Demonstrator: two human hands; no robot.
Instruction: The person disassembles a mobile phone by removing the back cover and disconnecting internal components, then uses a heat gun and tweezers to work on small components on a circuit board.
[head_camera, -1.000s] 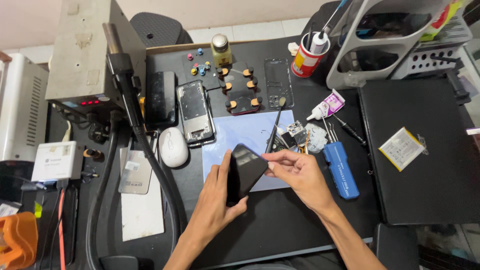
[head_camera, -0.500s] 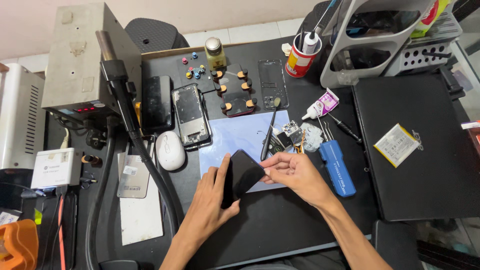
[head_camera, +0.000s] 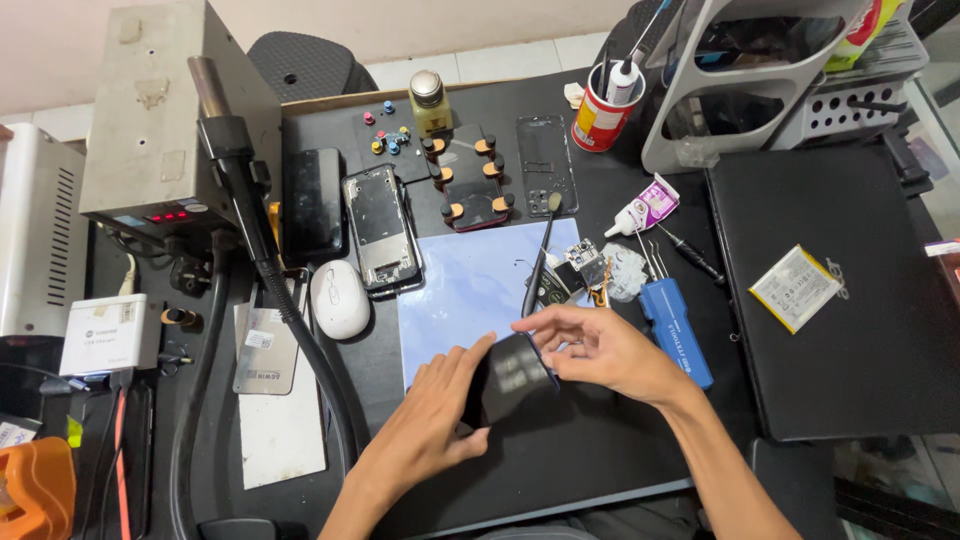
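Mouse (head_camera: 340, 298) left of mat (head_camera: 470, 290)

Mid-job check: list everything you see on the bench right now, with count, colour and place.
phone screen: 1, black, held over the desk's front edge
work mat: 1, pale blue, desk centre
opened phone: 1, dark with silver frame, left of the mat
mouse: 1, white, beside the opened phone
hot air station: 1, grey, back left
blue tool: 1, blue, right of the mat
glue tube: 1, white and purple, behind the blue tool
cup: 1, red, back centre
laptop: 1, black, closed, right side
battery: 1, yellowish, on the laptop
left hand: grips the screen's left edge
right hand: grips its top right edge
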